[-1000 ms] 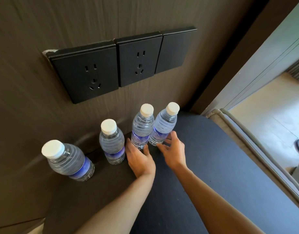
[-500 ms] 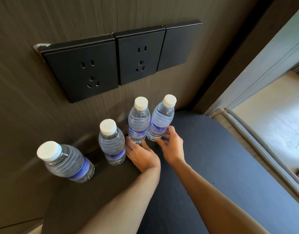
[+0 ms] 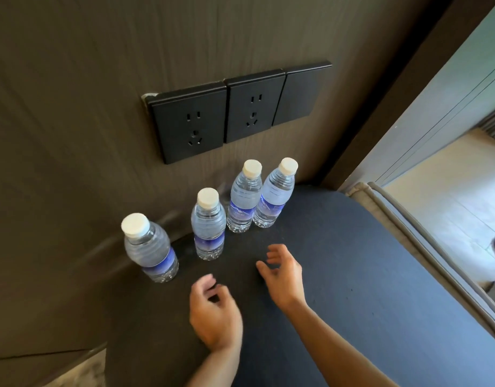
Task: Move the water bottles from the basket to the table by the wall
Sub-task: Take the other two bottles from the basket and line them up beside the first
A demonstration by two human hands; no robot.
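Several clear water bottles with white caps and blue labels stand upright in a row on the dark table (image 3: 352, 275), close to the brown wall. From left: one bottle (image 3: 150, 252), a second bottle (image 3: 208, 227), a third bottle (image 3: 244, 199) and the rightmost bottle (image 3: 274, 195), the last two nearly touching. My left hand (image 3: 214, 317) hovers over the table in front of the second bottle, fingers loosely curled, holding nothing. My right hand (image 3: 282, 270) is open, fingers apart, a short way in front of the right pair. The basket is out of view.
Black wall sockets (image 3: 221, 118) sit on the wall above the bottles. A grey padded edge (image 3: 408, 233) borders the table on the right, with a light floor (image 3: 450, 196) beyond it. The table's left edge drops off near the lower left.
Both hands have let go of the two right-hand bottles and drawn back toward me. The view has pulled back from the wall. The bottles stay upright in place.
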